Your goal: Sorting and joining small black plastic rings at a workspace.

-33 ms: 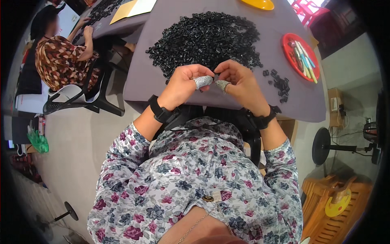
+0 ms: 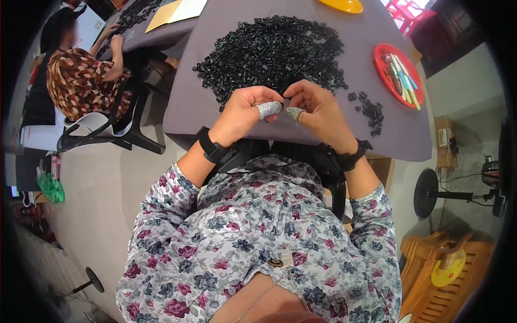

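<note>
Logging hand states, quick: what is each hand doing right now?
Left hand: fingers pinched at the pile edge; what it holds cannot be told.
Right hand: pinched too, fingertips meeting the left; contents hidden.

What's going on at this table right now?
A person in a floral shirt sits at a grey-clothed table, both hands raised together over its near edge. The left hand and right hand meet at the fingertips, thumbs in grey fabric thumb covers; whatever they pinch is too small to see. Behind them lies a big heap of small black plastic pieces, with a smaller cluster of black pieces to the right. Another person sits at the next table.
</note>
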Demonstrator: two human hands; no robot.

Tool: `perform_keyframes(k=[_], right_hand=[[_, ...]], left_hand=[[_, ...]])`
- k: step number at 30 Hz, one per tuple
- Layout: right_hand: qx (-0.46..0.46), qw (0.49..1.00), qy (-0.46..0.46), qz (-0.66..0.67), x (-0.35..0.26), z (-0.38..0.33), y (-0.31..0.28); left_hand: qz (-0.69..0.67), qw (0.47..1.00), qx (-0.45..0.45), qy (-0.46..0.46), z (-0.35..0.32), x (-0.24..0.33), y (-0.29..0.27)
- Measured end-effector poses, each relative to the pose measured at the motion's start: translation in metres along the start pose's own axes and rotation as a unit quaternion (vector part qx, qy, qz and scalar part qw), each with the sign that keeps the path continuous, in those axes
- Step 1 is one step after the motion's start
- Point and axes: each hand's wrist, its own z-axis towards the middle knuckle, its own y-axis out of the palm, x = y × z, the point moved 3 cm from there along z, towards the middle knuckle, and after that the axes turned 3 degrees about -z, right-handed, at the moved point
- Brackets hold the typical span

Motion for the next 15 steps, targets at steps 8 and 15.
perform_keyframes(k=[8,15], right_hand=[[-0.024,1.000,0.016,0.002,0.0038,-0.0021,0.0018],[-0.026,0.997,-0.006,-0.068,-0.0039,0.0051,0.0073]], left_hand=[[0.000,1.000,-0.021,0.008,-0.0047,-0.0083,-0.0005],[-0.009,1.000,0.001,0.009,-0.0046,-0.0088,0.0019]])
